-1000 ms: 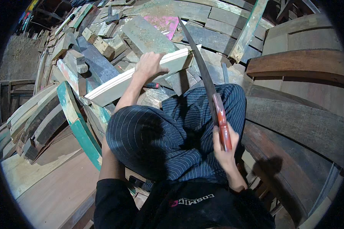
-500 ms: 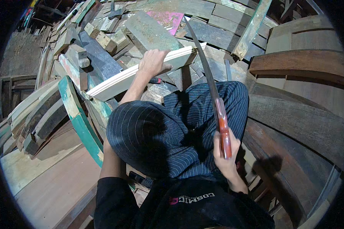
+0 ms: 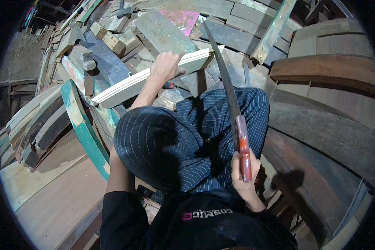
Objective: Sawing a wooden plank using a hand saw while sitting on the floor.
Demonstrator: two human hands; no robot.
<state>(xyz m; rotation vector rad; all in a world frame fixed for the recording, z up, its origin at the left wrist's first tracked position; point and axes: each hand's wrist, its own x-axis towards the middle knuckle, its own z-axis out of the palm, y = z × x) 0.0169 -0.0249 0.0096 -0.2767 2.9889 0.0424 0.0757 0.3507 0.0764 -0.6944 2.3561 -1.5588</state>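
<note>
My left hand (image 3: 166,66) is wrapped over the top of a long white wooden board (image 3: 123,88), which slants up to the right beyond my knees. In my right hand (image 3: 246,177) is the red-brown handle of a handsaw (image 3: 227,85), close to my body. Its long dark blade points away from me and crosses the board near the right end, where the wood looks notched. Only a short piece of board shows to the right of the blade. Part of a red-and-black handled object (image 3: 168,85) lies under my left wrist, mostly hidden.
Wood offcuts (image 3: 112,41) are heaped at the far left, near a grey slab (image 3: 164,33) and a pink sheet (image 3: 189,21). A curved green piece (image 3: 85,129) leans left of my knee. Large curved boards (image 3: 316,125) stand along the right, and a post (image 3: 275,31) rises at the back.
My right hand has drawn the saw slightly back toward my body. My left hand keeps its hold on the board, and the whole view has shifted a little.
</note>
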